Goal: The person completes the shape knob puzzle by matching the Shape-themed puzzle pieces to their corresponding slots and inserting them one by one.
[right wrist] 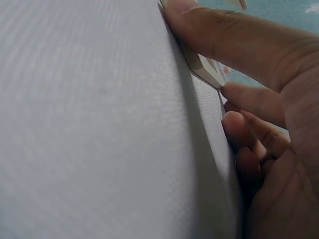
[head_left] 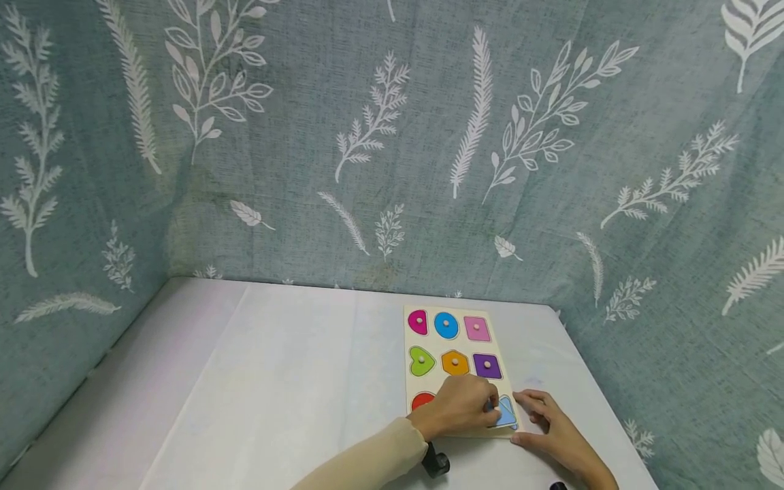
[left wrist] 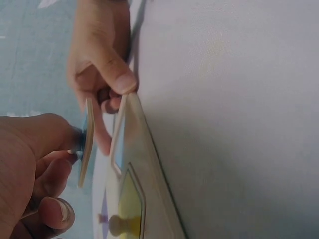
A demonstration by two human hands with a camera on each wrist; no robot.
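Note:
A cream wooden peg puzzle board (head_left: 437, 346) lies toward the right side of the white table. Over its near right corner my left hand (head_left: 463, 406) pinches a light blue triangle puzzle piece (head_left: 506, 412) by its knob. In the left wrist view, the piece (left wrist: 87, 144) is tilted and raised off the board, with a blue recess (left wrist: 119, 147) showing beyond it. My right hand (head_left: 556, 430) holds the board's near right corner, thumb (right wrist: 199, 27) at the near edge and fingers along the right side. The left forearm and hand cover part of the bottom row.
Other knobbed pieces sit in the board, among them a red one (head_left: 421, 400), a green heart (head_left: 421, 361), an orange hexagon (head_left: 454, 363) and a purple square (head_left: 486, 366). Leaf-patterned cloth (head_left: 422, 136) stands behind and beside the table (head_left: 275, 381).

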